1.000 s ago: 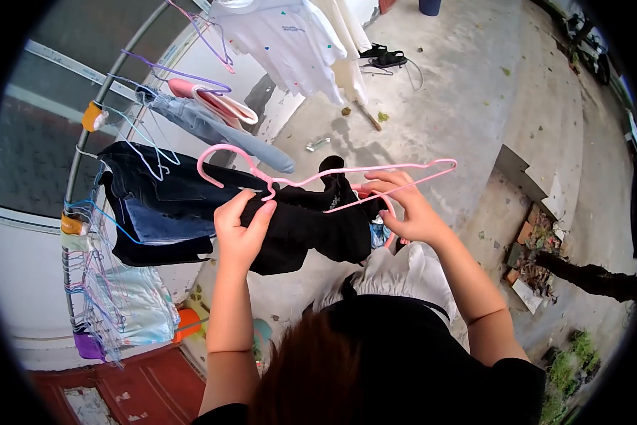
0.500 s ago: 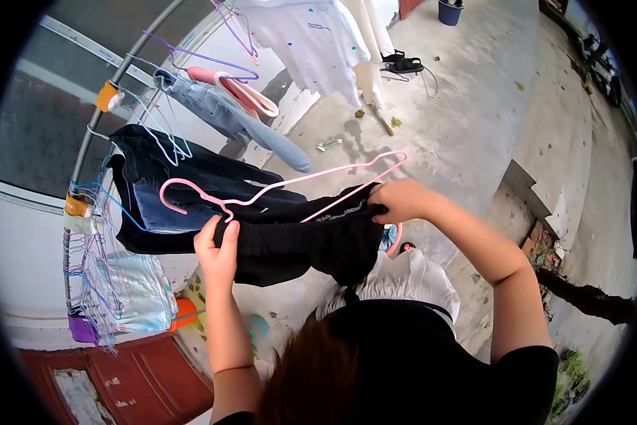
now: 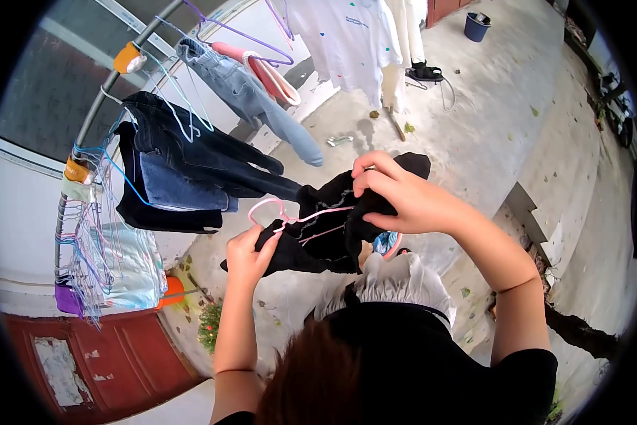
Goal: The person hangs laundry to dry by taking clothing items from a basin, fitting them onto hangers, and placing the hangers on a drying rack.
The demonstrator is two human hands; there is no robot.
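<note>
A black garment (image 3: 325,251) with a pale stitched line along its inside stretches between my two hands; its exact kind is unclear. My left hand (image 3: 247,256) pinches its left end, close to the neck of a pink clothes hanger (image 3: 267,202). The hanger's hook rises above the cloth, while its arms run into the garment's opening and are partly hidden. My right hand (image 3: 410,198) has its fingers curled over the garment's right side, gripping the edge. A black end of cloth sticks out beyond those fingers.
At left, a metal rail (image 3: 95,106) carries dark jeans (image 3: 191,145), light jeans (image 3: 251,106), a white T-shirt (image 3: 354,42) and many bare hangers (image 3: 84,262). A red door (image 3: 113,354) lies lower left. A dark bucket (image 3: 477,27) stands on the concrete at the top.
The hanger's right arm has gone from lying above the garment to inside its opening, which is now spread wider. My left hand has shifted right and down. The view has moved slightly.
</note>
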